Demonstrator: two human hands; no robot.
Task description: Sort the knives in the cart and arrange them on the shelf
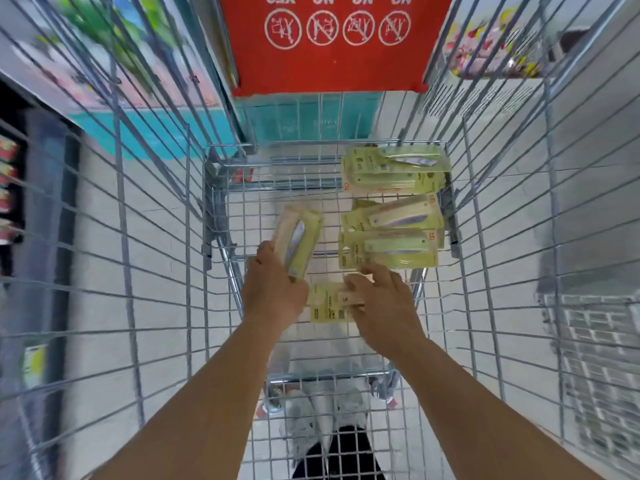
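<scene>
Scene evenly and brightly lit by diffuse light; no hard shadows fell on the pale floor (104,216). Wide-angle distortion bowed the cart (152,188) wires outward toward the edges. Motion blur smeared the left and right margins and the far shelves (10,174). The knife packs (391,237) appeared soft, their print unreadable; faint glare lay on the plastic.

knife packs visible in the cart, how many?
At least 5: one in the left hand, one under the right hand, two mid-right, a far-right stack possibly hiding more.
</scene>
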